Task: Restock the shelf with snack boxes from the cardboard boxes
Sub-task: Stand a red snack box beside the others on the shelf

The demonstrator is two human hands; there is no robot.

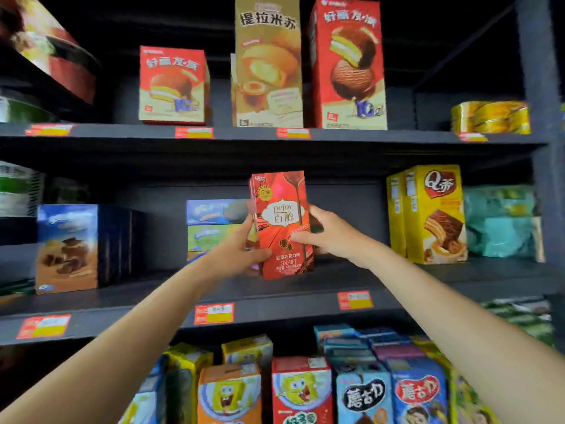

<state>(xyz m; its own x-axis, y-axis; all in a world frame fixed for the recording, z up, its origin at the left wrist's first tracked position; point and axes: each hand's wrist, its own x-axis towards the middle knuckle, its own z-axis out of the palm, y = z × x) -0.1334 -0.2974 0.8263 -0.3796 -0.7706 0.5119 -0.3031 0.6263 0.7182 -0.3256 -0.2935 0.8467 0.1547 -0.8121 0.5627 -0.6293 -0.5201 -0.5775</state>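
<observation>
Head view is showing both hands holding a red box upright over the middle shelf, near its front edge and about midway along it. Left hand is gripping the box's left side, thumb on the front; right hand is gripping the right side. Behind it blue boxes are lying stacked. The box is looking light and stiff, thin cardboard, so holding it by the side edges seems best, without squeezing.

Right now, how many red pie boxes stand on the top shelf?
2: a short red box at left and a tall red box right of the tan box. More may hide behind.
</observation>
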